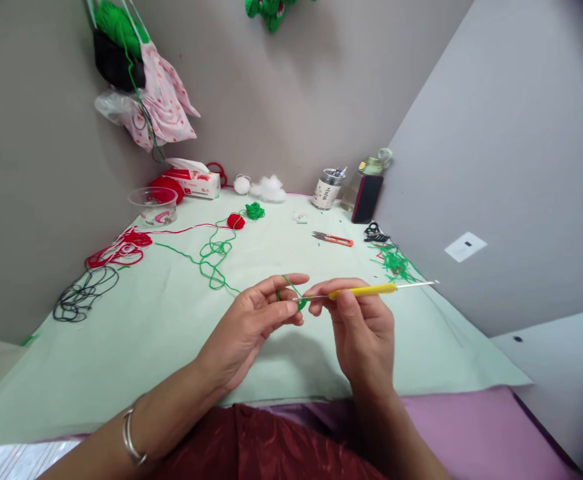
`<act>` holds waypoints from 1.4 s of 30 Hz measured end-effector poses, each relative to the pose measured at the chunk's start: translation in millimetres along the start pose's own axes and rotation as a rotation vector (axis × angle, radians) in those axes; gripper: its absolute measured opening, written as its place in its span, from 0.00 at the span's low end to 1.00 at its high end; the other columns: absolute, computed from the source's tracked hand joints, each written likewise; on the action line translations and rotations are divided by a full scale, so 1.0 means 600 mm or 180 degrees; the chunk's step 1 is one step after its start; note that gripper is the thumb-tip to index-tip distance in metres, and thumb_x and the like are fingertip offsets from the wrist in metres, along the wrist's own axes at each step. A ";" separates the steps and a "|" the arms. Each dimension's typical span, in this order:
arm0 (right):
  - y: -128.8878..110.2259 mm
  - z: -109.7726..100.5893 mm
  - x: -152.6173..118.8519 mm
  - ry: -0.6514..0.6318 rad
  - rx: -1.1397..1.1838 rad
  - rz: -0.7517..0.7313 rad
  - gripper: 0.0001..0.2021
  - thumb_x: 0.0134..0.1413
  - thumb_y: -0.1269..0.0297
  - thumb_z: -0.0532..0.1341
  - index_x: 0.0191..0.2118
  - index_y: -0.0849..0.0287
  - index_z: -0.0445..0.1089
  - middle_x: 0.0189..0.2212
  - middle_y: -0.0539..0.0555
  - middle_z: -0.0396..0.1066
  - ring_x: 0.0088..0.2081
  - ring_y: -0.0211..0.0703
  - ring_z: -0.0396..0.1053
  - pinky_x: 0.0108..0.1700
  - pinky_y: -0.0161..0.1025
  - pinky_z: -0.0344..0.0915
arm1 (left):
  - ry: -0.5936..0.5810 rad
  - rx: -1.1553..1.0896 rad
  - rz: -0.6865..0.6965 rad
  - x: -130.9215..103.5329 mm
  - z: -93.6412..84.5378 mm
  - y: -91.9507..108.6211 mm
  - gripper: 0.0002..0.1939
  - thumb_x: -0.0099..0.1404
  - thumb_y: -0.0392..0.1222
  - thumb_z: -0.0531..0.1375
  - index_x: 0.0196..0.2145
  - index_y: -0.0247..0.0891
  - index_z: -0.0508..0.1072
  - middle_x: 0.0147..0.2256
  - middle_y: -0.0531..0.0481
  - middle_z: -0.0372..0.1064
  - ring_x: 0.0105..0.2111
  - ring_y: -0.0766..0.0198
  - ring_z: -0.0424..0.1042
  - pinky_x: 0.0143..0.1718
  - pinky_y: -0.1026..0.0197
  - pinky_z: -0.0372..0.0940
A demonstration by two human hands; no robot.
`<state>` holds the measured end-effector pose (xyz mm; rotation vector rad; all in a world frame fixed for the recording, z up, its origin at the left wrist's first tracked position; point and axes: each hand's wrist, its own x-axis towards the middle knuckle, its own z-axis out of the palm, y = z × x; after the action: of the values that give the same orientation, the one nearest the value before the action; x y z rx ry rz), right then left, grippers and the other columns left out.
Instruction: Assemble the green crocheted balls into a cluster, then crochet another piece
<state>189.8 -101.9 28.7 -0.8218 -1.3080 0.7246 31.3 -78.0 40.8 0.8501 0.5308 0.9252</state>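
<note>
My left hand (259, 310) pinches a small green crochet piece (302, 304) between thumb and fingers. Green yarn (213, 260) runs from the table up to this hand and loops over its raised index finger. My right hand (364, 323) grips a crochet hook (364, 291) by its yellow handle. One thin metal end of the hook points left and meets the green piece at my left fingertips; the other metal end sticks out to the right. Both hands are above the front part of the table, close together. Fingers partly hide the green piece.
Thread snips (332, 239) lie mid-table, beyond my hands. Red yarn (121, 248) and dark cord (84, 293) lie at left, near a clear plastic tub (156, 205). Green yarn scraps (395, 262) lie at right. A phone (367, 199) leans by a tin (327, 189) at the back.
</note>
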 end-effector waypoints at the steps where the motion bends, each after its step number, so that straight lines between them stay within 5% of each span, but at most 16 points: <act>1: -0.001 -0.002 -0.001 -0.0018 -0.0027 -0.0023 0.12 0.69 0.67 0.52 0.41 0.55 0.74 0.36 0.52 0.75 0.32 0.38 0.72 0.36 0.39 0.71 | 0.0008 0.0012 -0.0008 0.000 -0.002 0.001 0.16 0.62 0.37 0.65 0.49 0.41 0.77 0.39 0.51 0.68 0.35 0.68 0.68 0.44 0.63 0.63; 9: 0.001 0.003 -0.020 -0.0287 -0.2141 -0.1701 0.17 0.59 0.77 0.61 0.51 0.52 0.73 0.43 0.56 0.75 0.43 0.44 0.74 0.41 0.40 0.72 | 0.0200 -0.0067 -0.0038 -0.001 0.003 -0.004 0.20 0.61 0.40 0.67 0.51 0.39 0.75 0.29 0.55 0.65 0.29 0.73 0.64 0.37 0.67 0.62; 15: -0.003 0.007 -0.008 0.0218 -0.0614 -0.0614 0.12 0.66 0.72 0.55 0.43 0.54 0.75 0.34 0.52 0.73 0.31 0.38 0.70 0.33 0.39 0.68 | 0.0109 -0.0452 -0.0258 0.001 0.002 0.003 0.17 0.62 0.37 0.65 0.50 0.37 0.76 0.20 0.62 0.50 0.18 0.78 0.46 0.21 0.71 0.51; 18: -0.005 0.009 -0.003 0.0032 -0.0309 -0.0297 0.11 0.66 0.69 0.56 0.42 0.54 0.76 0.36 0.52 0.74 0.31 0.37 0.69 0.34 0.39 0.68 | 0.0093 -0.0236 -0.0082 -0.001 0.004 0.004 0.15 0.62 0.37 0.65 0.48 0.38 0.76 0.22 0.60 0.57 0.17 0.79 0.48 0.21 0.71 0.50; 21: -0.006 0.011 -0.007 0.0009 -0.0436 -0.0290 0.11 0.66 0.70 0.56 0.43 0.54 0.76 0.37 0.52 0.75 0.32 0.38 0.71 0.37 0.39 0.68 | 0.0075 0.0008 0.0010 -0.003 0.006 0.000 0.14 0.62 0.38 0.66 0.46 0.39 0.76 0.30 0.56 0.65 0.18 0.81 0.51 0.22 0.70 0.51; 30: -0.009 0.009 -0.011 0.0418 -0.0413 -0.0520 0.10 0.65 0.70 0.56 0.39 0.57 0.76 0.33 0.53 0.73 0.31 0.39 0.70 0.33 0.39 0.67 | 0.0250 0.0287 0.0108 -0.003 -0.003 0.003 0.16 0.60 0.41 0.67 0.46 0.40 0.75 0.31 0.58 0.60 0.19 0.79 0.53 0.22 0.68 0.52; 35: -0.002 0.007 -0.005 0.0169 0.0177 -0.0044 0.10 0.66 0.66 0.56 0.39 0.56 0.76 0.33 0.53 0.73 0.29 0.38 0.69 0.32 0.39 0.68 | 0.0185 0.0227 0.0115 -0.005 0.002 0.001 0.14 0.61 0.41 0.66 0.45 0.39 0.76 0.32 0.56 0.62 0.19 0.79 0.52 0.22 0.67 0.52; 42: -0.006 0.013 -0.014 0.0125 -0.0412 -0.0219 0.10 0.65 0.69 0.57 0.42 0.55 0.76 0.35 0.52 0.75 0.32 0.37 0.71 0.36 0.38 0.69 | 0.0192 0.0371 0.0163 -0.003 0.003 -0.013 0.14 0.61 0.42 0.66 0.46 0.41 0.77 0.34 0.54 0.67 0.20 0.78 0.55 0.24 0.67 0.52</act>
<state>180.8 -109.8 27.7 -0.8860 -1.3519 0.5713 35.5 -82.6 35.6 0.9469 0.6222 0.9762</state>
